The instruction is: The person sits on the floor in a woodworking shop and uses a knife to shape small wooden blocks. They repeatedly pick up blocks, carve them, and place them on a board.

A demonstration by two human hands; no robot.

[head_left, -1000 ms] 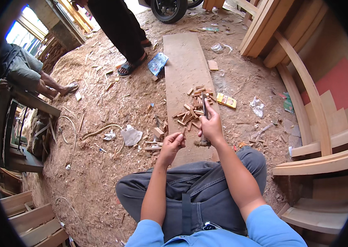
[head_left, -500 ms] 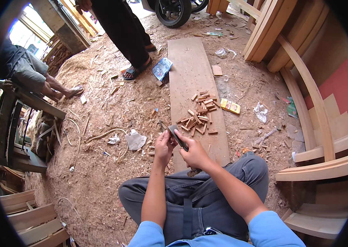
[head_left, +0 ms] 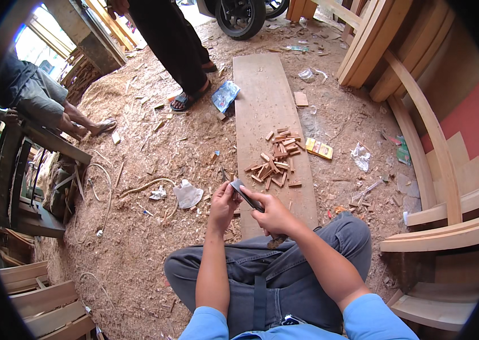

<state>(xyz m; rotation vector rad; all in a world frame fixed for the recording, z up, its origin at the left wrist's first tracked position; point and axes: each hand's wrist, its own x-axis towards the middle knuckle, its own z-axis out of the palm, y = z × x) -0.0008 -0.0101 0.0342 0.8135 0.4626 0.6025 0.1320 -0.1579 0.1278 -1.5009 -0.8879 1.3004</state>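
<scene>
My right hand [head_left: 270,212] is closed round a long dark flat tool [head_left: 247,197], angled up-left across my lap. Its upper end meets the fingers of my left hand [head_left: 223,204], which are pinched on a small wood piece, mostly hidden behind the tool's end. Beyond my hands, a loose pile of small reddish-brown wooden blocks [head_left: 278,153] lies on a long pale board [head_left: 259,85]. A yellow packet [head_left: 318,148] lies just right of the board.
Two other people stand or sit at left: dark trousers [head_left: 177,56], grey shorts [head_left: 47,105] beside a dark metal frame [head_left: 13,175]. A motorbike wheel [head_left: 236,22] is ahead. Wooden frames [head_left: 449,221] line the right. Shavings, cords [head_left: 109,181] and scraps cover the floor [head_left: 126,243].
My right hand has drawn the tool down and left from over the block pile to my left hand, where the two now meet. The view has shifted slightly, moving the scene down.
</scene>
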